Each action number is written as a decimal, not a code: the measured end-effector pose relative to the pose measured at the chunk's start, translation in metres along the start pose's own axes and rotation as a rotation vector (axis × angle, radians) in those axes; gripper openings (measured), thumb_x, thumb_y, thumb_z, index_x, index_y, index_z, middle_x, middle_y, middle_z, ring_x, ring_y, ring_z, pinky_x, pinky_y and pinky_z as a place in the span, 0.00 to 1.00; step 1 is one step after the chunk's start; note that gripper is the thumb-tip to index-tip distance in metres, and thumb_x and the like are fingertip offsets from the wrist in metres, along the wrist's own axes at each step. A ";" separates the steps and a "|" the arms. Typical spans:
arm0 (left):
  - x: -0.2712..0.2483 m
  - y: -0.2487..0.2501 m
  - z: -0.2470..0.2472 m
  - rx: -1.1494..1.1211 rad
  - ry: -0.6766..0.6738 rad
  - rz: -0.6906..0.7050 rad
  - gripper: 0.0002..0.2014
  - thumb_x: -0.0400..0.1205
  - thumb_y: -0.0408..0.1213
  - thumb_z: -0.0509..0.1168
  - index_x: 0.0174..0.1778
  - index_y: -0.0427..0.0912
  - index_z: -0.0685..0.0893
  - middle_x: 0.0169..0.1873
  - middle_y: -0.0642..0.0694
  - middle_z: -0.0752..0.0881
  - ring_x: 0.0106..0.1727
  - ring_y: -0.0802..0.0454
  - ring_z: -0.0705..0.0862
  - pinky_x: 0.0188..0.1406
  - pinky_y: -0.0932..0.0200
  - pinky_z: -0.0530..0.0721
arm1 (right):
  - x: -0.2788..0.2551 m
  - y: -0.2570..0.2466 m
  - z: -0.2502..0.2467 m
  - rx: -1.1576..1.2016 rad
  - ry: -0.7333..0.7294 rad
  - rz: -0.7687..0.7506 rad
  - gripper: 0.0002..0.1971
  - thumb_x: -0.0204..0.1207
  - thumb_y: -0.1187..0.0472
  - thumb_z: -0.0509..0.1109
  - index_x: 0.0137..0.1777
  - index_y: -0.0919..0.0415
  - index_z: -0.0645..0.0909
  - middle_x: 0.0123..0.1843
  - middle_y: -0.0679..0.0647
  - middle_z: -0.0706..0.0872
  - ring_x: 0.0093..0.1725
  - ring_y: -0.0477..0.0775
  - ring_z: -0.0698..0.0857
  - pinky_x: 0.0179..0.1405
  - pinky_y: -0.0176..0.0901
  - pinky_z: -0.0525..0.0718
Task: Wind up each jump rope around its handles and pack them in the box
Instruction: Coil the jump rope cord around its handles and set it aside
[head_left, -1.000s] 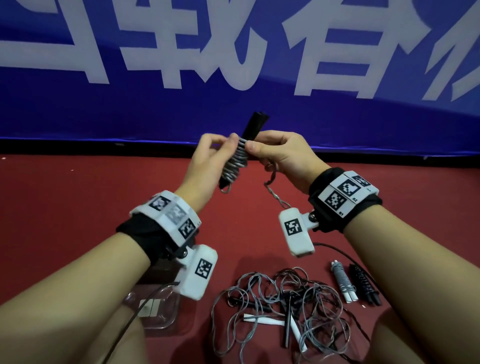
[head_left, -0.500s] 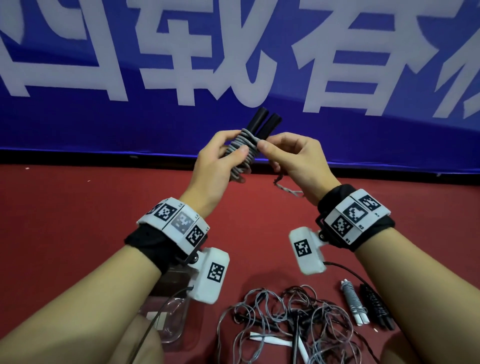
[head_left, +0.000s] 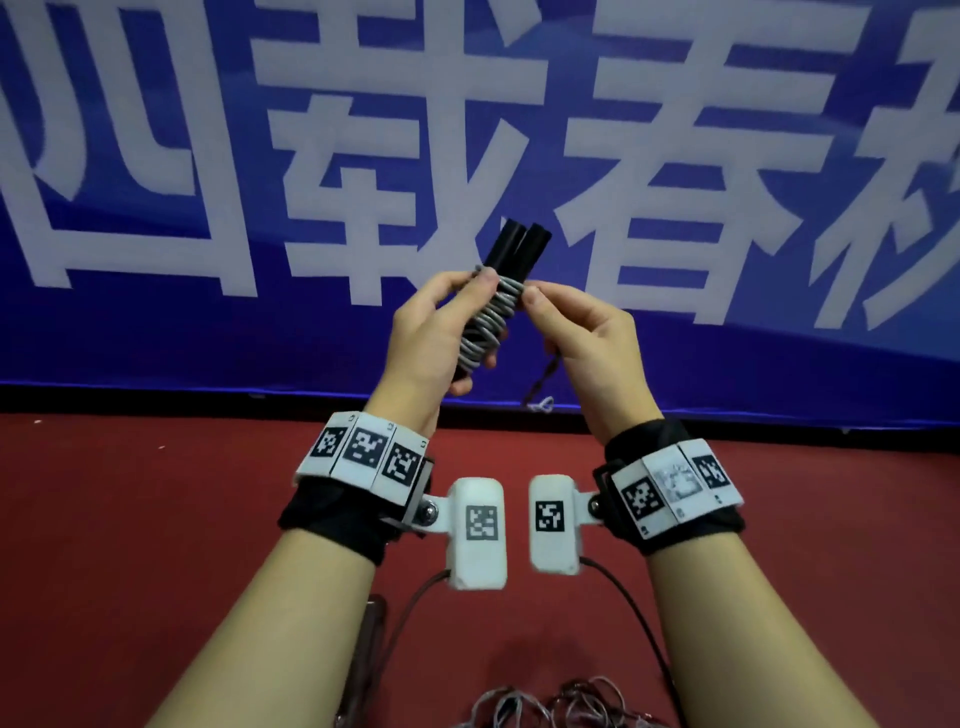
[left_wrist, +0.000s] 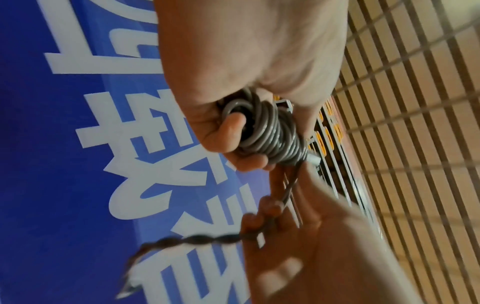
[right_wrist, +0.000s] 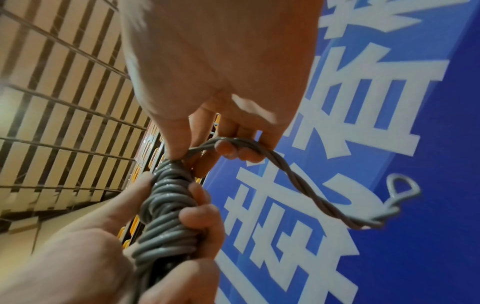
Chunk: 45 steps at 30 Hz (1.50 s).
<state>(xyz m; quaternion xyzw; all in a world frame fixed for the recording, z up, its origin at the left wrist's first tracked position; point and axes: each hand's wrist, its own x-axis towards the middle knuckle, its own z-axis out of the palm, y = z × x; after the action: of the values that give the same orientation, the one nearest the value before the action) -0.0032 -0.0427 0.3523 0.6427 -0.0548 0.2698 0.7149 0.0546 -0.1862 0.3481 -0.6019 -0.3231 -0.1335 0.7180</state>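
A jump rope bundle (head_left: 488, 322) is held up in front of the blue banner: two black handles (head_left: 519, 244) side by side with grey rope wound round them. My left hand (head_left: 441, 332) grips the bundle around the coils (left_wrist: 270, 133), thumb on the windings. Beside it, my right hand (head_left: 582, 338) pinches the rope where it leaves the coils (right_wrist: 166, 216). The short twisted tail (right_wrist: 311, 197), ending in a small loop, hangs free below the right hand (right_wrist: 207, 148).
A tangle of loose grey ropes (head_left: 561, 706) lies on the red surface (head_left: 130, 519) at the bottom edge, below my wrists. The blue banner (head_left: 156, 322) with white characters stands close behind. A slatted ceiling shows in both wrist views.
Both hands have risen with the bundle and the view has tilted up. More rope is wound on and the hanging tail is shorter. The wound bundles at lower right have left the view.
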 end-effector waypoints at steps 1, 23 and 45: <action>-0.001 -0.001 0.000 -0.019 -0.015 -0.017 0.13 0.87 0.50 0.67 0.56 0.44 0.87 0.36 0.41 0.88 0.28 0.48 0.81 0.16 0.64 0.64 | -0.001 0.001 -0.003 0.011 -0.008 -0.009 0.07 0.83 0.65 0.72 0.57 0.62 0.90 0.40 0.40 0.92 0.37 0.34 0.85 0.42 0.25 0.79; -0.040 -0.042 0.004 0.251 -0.074 0.223 0.12 0.82 0.36 0.76 0.58 0.53 0.84 0.45 0.47 0.93 0.46 0.47 0.93 0.47 0.50 0.91 | -0.045 0.003 -0.013 0.039 0.159 0.146 0.13 0.71 0.59 0.85 0.52 0.59 0.88 0.32 0.46 0.91 0.25 0.37 0.82 0.31 0.29 0.78; -0.048 -0.019 -0.014 -0.396 -0.439 -0.482 0.21 0.81 0.55 0.61 0.39 0.41 0.88 0.31 0.42 0.83 0.20 0.49 0.78 0.17 0.64 0.68 | -0.051 0.010 -0.021 0.062 -0.375 0.179 0.21 0.78 0.53 0.77 0.71 0.55 0.84 0.64 0.51 0.90 0.47 0.53 0.84 0.41 0.44 0.80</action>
<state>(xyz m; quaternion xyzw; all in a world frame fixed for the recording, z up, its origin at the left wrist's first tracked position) -0.0388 -0.0451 0.3123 0.5290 -0.1052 -0.0659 0.8395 0.0279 -0.2137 0.3067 -0.6202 -0.4002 0.0553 0.6724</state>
